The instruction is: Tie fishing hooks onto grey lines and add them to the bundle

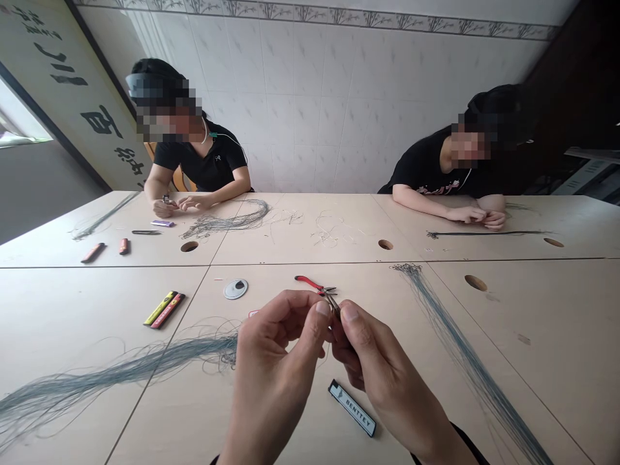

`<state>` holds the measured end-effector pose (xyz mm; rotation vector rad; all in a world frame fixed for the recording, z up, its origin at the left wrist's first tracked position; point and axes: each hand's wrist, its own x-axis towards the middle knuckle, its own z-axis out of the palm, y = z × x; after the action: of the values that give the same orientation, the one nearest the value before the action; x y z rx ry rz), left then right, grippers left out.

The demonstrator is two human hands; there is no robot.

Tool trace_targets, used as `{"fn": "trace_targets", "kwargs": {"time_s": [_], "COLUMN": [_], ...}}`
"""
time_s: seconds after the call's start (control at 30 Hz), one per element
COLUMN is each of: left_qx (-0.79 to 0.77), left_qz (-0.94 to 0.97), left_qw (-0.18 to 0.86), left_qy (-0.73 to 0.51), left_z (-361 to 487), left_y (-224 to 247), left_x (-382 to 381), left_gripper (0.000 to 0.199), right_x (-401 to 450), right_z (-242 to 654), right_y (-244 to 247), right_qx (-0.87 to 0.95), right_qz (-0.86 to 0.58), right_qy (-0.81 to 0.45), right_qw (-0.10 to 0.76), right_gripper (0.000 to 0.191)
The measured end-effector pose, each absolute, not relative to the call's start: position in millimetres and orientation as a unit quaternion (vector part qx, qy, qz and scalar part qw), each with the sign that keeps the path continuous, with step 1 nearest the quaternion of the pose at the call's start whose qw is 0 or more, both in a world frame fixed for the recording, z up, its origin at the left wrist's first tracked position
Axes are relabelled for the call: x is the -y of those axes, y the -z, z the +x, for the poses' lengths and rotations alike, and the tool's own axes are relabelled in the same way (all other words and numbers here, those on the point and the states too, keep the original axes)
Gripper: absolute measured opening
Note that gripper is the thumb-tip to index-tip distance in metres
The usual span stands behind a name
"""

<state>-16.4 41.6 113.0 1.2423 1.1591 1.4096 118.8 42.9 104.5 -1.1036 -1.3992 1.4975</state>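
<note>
Loose grey line [121, 365] sprawls across the lower left of the worktop [72, 303]. At lower centre, the left hand [274, 361] and right hand [382, 374] close together on the tip of red-handled pliers [310, 281]; a second grey hank [465, 349] runs down the right.

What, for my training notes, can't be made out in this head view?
Head view only:
- Tip of the red-handled pliers: hidden by the fingers of the left hand and right hand, so what it touches is unseen.
- Pink item: mostly hidden behind the left hand.
- Small object held by the far-left co-worker: too small to identify.
- Grey-blue filament bundle: cut off by the left edge.
</note>
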Motion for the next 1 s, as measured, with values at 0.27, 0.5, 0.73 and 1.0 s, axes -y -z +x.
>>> {"fn": "trace_targets", "kwargs": {"time_s": [0.27,0.5,0.73,1.0], "left_qx": [-0.478,-0.458,-0.457,-0.458], "left_qz": [0.496,0.476,0.471,0.470], "left_qw": [0.453,0.505,0.521,0.511], "left_qy": [-0.566,-0.556,-0.546,-0.555], "left_z": [-17.1,-19.1,-20.3,-20.5], "left_y": [-113.1,-111.7,-108.1,-109.8], "left_x": [-42.5,-44.0,-43.8,-45.8], "left_gripper": [0.020,0.021,0.022,0.020], "right_x": [-43.3,-42.1,-43.7,-44.2], "right_z": [119.4,121.2,125.0,123.8], "right_y": [-100.7,-104.9,-101.7,-103.7], "right_qx": [0.513,0.508,0.547,0.544], "right_qz": [-0.442,-0.471,-0.446,-0.447], "right_qy": [-0.597,-0.557,-0.549,-0.562], "right_qw": [0.429,0.457,0.448,0.435], "right_gripper": [0.050,0.034,0.034,0.030]}}
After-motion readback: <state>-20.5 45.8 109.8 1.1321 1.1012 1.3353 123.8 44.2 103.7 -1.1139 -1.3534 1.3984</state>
